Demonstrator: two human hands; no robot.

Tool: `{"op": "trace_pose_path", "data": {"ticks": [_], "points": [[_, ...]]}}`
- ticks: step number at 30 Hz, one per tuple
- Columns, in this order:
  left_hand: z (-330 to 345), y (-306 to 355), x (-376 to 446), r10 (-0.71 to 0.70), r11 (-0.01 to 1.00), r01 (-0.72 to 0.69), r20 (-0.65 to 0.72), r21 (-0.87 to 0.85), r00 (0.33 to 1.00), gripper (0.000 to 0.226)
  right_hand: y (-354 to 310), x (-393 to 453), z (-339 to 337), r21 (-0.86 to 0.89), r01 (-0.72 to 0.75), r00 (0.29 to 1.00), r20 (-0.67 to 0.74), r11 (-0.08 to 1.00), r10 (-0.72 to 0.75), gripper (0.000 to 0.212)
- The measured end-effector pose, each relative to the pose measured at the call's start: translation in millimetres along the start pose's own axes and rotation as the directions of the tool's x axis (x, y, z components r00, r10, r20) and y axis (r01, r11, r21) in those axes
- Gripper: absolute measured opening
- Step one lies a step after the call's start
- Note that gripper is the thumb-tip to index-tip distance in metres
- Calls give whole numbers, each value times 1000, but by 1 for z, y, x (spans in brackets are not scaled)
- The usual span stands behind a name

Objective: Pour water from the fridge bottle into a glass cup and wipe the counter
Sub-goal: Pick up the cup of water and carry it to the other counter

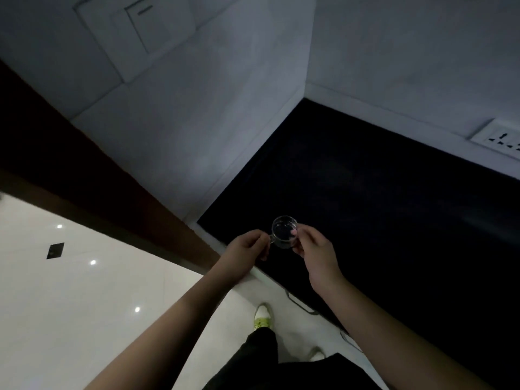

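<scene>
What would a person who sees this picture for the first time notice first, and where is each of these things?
The eye goes first to the small glass cup near the middle, held over the near corner of the black counter. The left hand pinches its handle and the right hand holds its other side. After that, the white wall socket at the right edge stands out against the dark counter.

Dim room: pale walls, glossy white floor, wall socket.
</scene>
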State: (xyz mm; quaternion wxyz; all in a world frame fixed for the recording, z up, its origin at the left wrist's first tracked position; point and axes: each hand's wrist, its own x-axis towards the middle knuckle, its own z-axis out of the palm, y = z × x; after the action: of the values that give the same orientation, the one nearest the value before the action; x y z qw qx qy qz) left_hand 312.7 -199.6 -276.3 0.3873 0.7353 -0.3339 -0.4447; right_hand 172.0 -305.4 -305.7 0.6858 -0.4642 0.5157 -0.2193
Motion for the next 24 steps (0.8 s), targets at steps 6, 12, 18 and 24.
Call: {"op": "trace_pose_path", "data": {"ticks": [6, 12, 18, 24], "points": [[-15, -11, 46, -99, 995, 99, -21, -7, 995, 24, -4, 40, 27, -11, 17, 996, -93, 1000, -18, 14], [-17, -20, 79, -191, 981, 189, -76, -40, 979, 27, 1, 79, 41, -98, 19, 991, -128, 995, -32, 13], [-20, -28, 107, -213, 967, 197, -92, -160, 973, 26, -1, 108, 53, -157, -28, 989, -145, 987, 5, 17], [-27, -32, 126, -205, 962, 185, -83, -201, 975, 25, -6, 126, 60, -287, -12, 994, -110, 958, -21, 20]]}}
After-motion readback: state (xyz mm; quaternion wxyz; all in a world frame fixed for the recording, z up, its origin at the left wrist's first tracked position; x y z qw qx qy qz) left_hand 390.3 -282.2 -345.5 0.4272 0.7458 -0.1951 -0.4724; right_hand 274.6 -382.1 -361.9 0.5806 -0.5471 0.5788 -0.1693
